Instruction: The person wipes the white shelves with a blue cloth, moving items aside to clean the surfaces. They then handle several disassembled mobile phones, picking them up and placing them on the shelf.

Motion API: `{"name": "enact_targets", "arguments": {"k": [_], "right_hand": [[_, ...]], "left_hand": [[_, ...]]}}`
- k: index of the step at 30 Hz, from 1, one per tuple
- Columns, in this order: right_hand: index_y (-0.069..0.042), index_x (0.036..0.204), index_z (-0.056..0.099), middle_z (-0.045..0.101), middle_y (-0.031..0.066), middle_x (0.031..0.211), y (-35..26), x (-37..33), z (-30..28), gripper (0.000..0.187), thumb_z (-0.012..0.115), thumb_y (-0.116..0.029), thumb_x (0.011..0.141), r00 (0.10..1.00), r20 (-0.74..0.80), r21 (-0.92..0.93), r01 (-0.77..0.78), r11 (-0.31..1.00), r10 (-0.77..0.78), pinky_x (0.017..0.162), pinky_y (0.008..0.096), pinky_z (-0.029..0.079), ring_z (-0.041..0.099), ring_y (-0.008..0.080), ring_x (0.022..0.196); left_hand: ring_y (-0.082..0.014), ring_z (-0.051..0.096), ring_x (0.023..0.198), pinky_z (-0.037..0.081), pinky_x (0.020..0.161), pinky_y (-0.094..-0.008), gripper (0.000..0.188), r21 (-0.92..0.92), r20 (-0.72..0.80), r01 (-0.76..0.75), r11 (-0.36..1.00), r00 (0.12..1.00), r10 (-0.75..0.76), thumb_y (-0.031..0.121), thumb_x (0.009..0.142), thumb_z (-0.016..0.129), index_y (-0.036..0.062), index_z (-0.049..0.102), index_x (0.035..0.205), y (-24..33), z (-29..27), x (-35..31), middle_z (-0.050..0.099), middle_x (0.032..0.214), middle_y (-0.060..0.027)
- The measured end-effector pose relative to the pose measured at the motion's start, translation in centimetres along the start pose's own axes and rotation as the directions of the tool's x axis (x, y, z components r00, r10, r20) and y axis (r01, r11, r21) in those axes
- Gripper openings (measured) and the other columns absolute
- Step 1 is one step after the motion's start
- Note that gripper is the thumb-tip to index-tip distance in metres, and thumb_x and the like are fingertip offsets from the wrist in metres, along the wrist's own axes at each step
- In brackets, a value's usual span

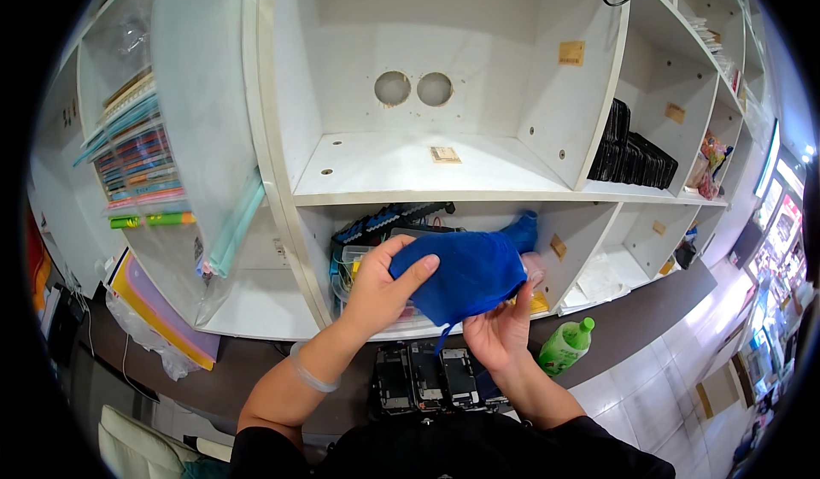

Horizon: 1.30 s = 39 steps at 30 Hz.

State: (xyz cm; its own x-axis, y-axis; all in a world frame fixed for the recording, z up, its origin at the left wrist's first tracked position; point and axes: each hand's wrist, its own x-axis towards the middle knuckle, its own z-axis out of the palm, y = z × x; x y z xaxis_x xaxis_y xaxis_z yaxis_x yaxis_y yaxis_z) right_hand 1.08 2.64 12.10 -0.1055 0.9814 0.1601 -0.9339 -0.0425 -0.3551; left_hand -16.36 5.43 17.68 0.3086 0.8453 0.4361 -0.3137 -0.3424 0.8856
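A blue cloth pouch (465,276) with a thin blue cord hanging from its lower edge is held up in front of the lower shelf compartment. My left hand (380,282) grips its left end, thumb on top and the other fingers behind it. At the lower right edge, my right hand (502,329) holds the pouch with its fingertips, palm turned up. Both hands are closed on it. Whatever the pouch contains, if anything, is hidden. Below the hands, several black opened phones (425,376) lie side by side on the dark desk.
A green bottle (566,346) stands right of my right hand. Behind the pouch, the lower compartment holds a clear plastic box, cables and another blue item (522,229). White shelves (427,195) rise above. Books (141,158) stack at left; black items (632,156) line a right compartment.
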Motion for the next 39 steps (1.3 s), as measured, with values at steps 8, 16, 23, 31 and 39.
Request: {"name": "enact_targets", "arguments": {"k": [8, 16, 23, 31, 39], "right_hand": [[-0.008, 0.131, 0.040, 0.049, 0.0104, 0.123, -0.9, 1.2, 2.9, 0.068, 0.075, -0.021, 0.073, 0.739, 0.270, -0.596, 0.632, 0.496, -0.618, 0.105, 0.0437, 0.030, 0.044, 0.0296, 0.118], [0.001, 0.104, 0.054, 0.056, 0.0241, 0.104, -12.7, 12.1, 15.0, 0.036, 0.065, -0.009, 0.071, 0.739, 0.661, -0.183, -0.011, -0.983, -0.132, 0.078, 0.0410, 0.050, 0.060, 0.0391, 0.087], [-0.001, 0.080, 0.069, 0.065, 0.0192, 0.084, -13.7, 19.7, 11.9, 0.011, 0.062, -0.004, 0.072, 0.937, 0.348, 0.092, 0.005, -0.996, 0.037, 0.072, 0.0389, 0.054, 0.065, 0.0339, 0.084], [0.000, 0.086, 0.069, 0.065, 0.0191, 0.090, -12.7, 26.2, 11.4, 0.015, 0.062, -0.006, 0.073, 0.961, 0.277, 0.121, -0.063, -0.991, -0.028, 0.074, 0.0393, 0.053, 0.064, 0.0334, 0.087], [0.000, 0.085, 0.068, 0.065, 0.0213, 0.086, -2.2, 25.0, 16.3, 0.018, 0.058, -0.004, 0.069, 0.867, 0.394, -0.033, 0.345, -0.938, 0.305, 0.072, 0.0409, 0.052, 0.064, 0.0357, 0.080]], "left_hand": [[-0.0135, 0.054, 0.081, 0.046, 0.073, -0.0268, 0.026, 0.445, 0.111, -0.237, 0.864, 0.972, 0.210, 0.015, 0.082, 0.067, 0.0009, 0.056, 0.101, 0.8, 1.6, 0.8, 0.056, 0.089, -0.0054], [-0.0222, 0.055, 0.067, 0.045, 0.061, -0.0315, 0.016, 0.923, 0.141, -0.340, 0.181, 0.735, 0.663, 0.009, 0.076, 0.066, 0.0003, 0.057, 0.087, 6.5, -2.7, 5.7, 0.056, 0.075, -0.0101], [-0.0259, 0.050, 0.057, 0.041, 0.053, -0.0345, 0.012, 0.980, 0.037, -0.141, 0.140, 0.820, 0.571, 0.010, 0.082, 0.059, 0.0004, 0.053, 0.077, 5.8, -6.5, 8.7, 0.053, 0.064, -0.0125], [-0.0209, 0.045, 0.052, 0.038, 0.050, -0.0299, 0.011, 0.959, 0.061, -0.218, 0.181, 0.784, 0.618, 0.005, 0.084, 0.057, -0.0001, 0.051, 0.076, 5.5, -5.5, 8.7, 0.049, 0.061, -0.0110], [-0.0169, 0.042, 0.059, 0.035, 0.052, -0.0290, 0.019, 0.672, 0.112, -0.721, 0.171, 0.327, 0.938, 0.018, 0.086, 0.058, 0.0041, 0.046, 0.078, 4.3, -7.7, 7.2, 0.047, 0.066, -0.0058]]}}
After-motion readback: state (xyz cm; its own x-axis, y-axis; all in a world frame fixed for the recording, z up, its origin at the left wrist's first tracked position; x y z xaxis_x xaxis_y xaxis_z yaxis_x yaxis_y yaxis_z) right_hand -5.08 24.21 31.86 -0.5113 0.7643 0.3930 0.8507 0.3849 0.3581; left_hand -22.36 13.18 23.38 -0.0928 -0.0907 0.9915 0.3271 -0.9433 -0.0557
